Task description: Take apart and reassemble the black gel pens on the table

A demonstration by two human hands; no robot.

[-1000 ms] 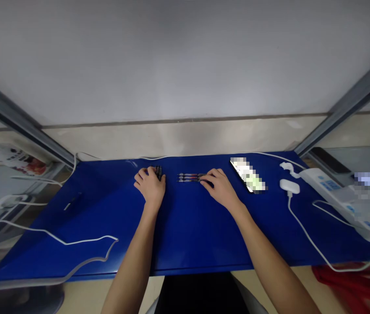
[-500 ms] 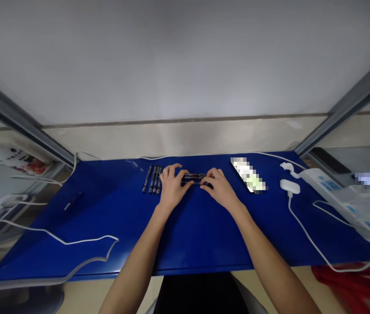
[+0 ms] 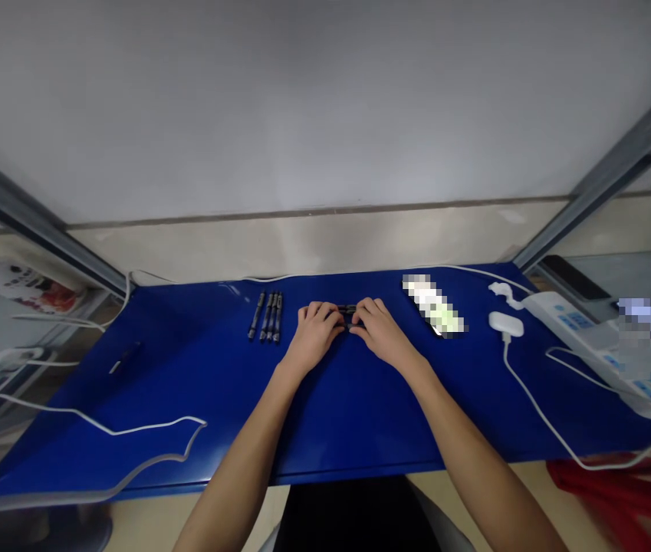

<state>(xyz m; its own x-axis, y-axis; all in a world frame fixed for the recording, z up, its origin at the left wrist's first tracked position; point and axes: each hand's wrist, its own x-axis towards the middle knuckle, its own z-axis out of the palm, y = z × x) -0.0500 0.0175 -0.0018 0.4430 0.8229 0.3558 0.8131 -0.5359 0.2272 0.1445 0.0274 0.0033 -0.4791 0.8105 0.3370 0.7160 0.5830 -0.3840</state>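
Note:
Both of my hands are together near the middle of the blue table (image 3: 353,414). My left hand (image 3: 314,333) has its fingers curled round the left ends of some dark pens (image 3: 348,310) lying crosswise. At their right ends, my right hand (image 3: 379,328) closes its fingers and thumb on the same pens. Most of each pen is hidden by my fingers, so I cannot tell how many there are. To the left of my left hand, several dark pens (image 3: 271,316) lie side by side, pointing away from me.
A lit phone (image 3: 433,308) lies to the right. Beyond it are a small white case (image 3: 505,323) on a cable and a white power strip (image 3: 583,337). A dark pen-like object (image 3: 125,359) and a white cable (image 3: 152,424) lie on the left. A wall stands behind.
My left hand has closed from a spread grip to curled fingers round the pens' left ends. Both hands now cover more of the pens. The row on the left has not moved.

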